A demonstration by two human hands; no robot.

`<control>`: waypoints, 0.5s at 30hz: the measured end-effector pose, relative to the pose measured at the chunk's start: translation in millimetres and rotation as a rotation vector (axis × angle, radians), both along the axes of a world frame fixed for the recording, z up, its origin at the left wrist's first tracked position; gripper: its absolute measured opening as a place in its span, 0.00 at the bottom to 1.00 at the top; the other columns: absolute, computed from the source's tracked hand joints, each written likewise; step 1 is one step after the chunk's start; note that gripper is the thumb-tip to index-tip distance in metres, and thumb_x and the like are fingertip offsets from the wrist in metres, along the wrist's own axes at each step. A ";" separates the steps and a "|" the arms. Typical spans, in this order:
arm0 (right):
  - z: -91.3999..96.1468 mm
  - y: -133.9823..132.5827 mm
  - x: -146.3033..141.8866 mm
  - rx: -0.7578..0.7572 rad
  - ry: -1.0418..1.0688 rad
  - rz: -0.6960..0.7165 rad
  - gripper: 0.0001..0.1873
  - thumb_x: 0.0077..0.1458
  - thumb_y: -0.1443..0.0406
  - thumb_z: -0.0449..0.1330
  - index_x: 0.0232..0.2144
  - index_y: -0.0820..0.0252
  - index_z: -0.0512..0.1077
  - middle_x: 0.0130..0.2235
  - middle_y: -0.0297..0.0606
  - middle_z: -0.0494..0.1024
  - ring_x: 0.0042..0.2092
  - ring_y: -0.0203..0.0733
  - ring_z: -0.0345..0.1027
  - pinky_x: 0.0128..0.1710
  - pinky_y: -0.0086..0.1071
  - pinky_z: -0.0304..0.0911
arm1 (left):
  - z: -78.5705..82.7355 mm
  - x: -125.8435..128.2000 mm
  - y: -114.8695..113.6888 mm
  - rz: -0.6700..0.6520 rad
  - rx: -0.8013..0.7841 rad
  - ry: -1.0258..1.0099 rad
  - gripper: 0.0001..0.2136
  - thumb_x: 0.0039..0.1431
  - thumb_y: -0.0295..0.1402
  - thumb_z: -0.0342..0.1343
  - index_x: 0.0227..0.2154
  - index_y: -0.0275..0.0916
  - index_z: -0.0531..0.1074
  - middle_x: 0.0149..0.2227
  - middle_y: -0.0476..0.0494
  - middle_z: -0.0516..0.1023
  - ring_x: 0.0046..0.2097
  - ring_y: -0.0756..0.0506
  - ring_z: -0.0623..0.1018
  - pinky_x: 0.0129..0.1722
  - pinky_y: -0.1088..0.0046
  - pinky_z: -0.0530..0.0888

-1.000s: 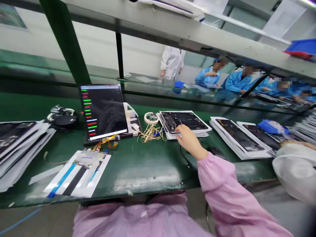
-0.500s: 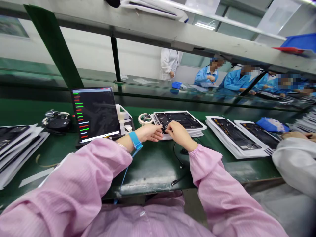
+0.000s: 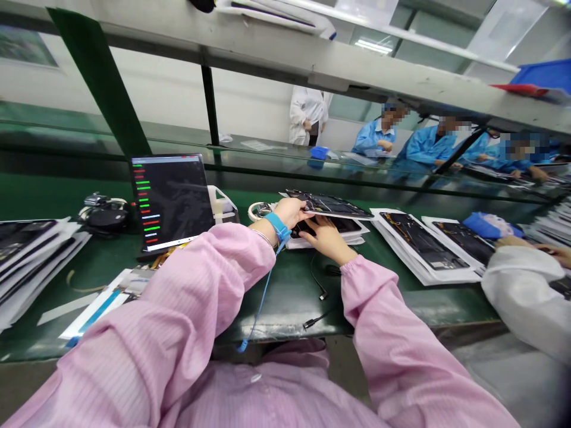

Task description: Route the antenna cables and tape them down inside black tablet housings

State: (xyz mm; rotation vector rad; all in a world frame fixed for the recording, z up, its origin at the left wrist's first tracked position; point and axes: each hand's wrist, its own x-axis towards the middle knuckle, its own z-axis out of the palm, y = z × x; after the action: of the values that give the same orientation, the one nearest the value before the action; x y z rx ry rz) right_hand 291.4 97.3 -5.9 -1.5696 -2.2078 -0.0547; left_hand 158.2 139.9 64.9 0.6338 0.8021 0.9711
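Whereas half a second ago both hands lay low on the top of the stack [image 3: 360,227], the left hand [image 3: 289,211] is now clamped on the near edge of the topmost tablet chassis [image 3: 332,205] and has raised it clear, so it hangs just above the stack, to the right of the lit test screen [image 3: 172,199]. The right hand [image 3: 325,236] has slid under the lifted chassis, its fingers apart and flat on the next unit, gripping nothing. That leaves the top chassis separated from the pile on the green bench [image 3: 289,291], carried by the left hand alone.
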 end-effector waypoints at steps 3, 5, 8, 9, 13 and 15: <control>-5.2 19.5 3.3 -0.061 0.078 -0.059 0.19 0.58 0.59 0.57 0.50 0.59 0.67 0.53 0.44 0.68 0.52 0.48 0.64 0.51 0.48 0.61 | 15.7 -7.7 -14.2 0.002 0.033 -0.031 0.15 0.62 0.35 0.53 0.49 0.35 0.67 0.48 0.40 0.71 0.44 0.44 0.75 0.41 0.62 0.75; -1.1 22.2 6.6 -0.074 0.162 -0.101 0.17 0.60 0.59 0.56 0.50 0.60 0.66 0.52 0.42 0.69 0.48 0.44 0.67 0.47 0.45 0.65 | 28.0 -27.2 -29.8 -0.009 0.070 -0.047 0.10 0.62 0.29 0.52 0.45 0.33 0.69 0.43 0.41 0.74 0.40 0.47 0.76 0.38 0.67 0.76; 16.9 2.5 17.7 -0.060 0.329 -0.142 0.16 0.60 0.60 0.55 0.49 0.60 0.67 0.51 0.42 0.70 0.47 0.43 0.68 0.45 0.43 0.67 | 40.7 -81.6 -66.1 -0.023 0.134 -0.054 0.08 0.60 0.19 0.49 0.39 0.30 0.71 0.38 0.41 0.76 0.35 0.50 0.77 0.36 0.73 0.77; 24.4 -10.8 22.2 -0.060 0.387 -0.142 0.17 0.60 0.60 0.56 0.50 0.59 0.66 0.51 0.42 0.69 0.47 0.43 0.67 0.45 0.43 0.67 | 40.9 -104.2 -81.6 -0.022 0.138 -0.041 0.09 0.59 0.19 0.50 0.40 0.31 0.72 0.38 0.41 0.77 0.35 0.49 0.77 0.35 0.73 0.78; 43.2 -79.8 29.7 -0.096 0.572 -0.125 0.18 0.63 0.56 0.49 0.42 0.63 0.72 0.42 0.39 0.77 0.41 0.39 0.72 0.41 0.36 0.70 | 12.1 -190.4 -148.8 -0.005 0.016 0.245 0.25 0.54 0.27 0.60 0.54 0.45 0.63 0.42 0.45 0.77 0.40 0.47 0.78 0.37 0.72 0.78; 39.1 -108.8 21.9 -0.248 0.656 -0.085 0.22 0.63 0.54 0.46 0.41 0.62 0.73 0.37 0.36 0.80 0.36 0.39 0.75 0.35 0.33 0.72 | -17.7 -222.3 -176.6 -0.089 -0.085 0.374 0.31 0.51 0.35 0.63 0.58 0.50 0.58 0.42 0.46 0.77 0.40 0.46 0.78 0.38 0.72 0.77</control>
State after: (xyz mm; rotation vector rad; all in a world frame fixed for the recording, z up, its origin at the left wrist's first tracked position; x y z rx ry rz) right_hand 313.2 -11.5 33.2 -1.5176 -1.6720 0.6388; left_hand -64.2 -36.6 47.2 0.7819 1.1293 0.7422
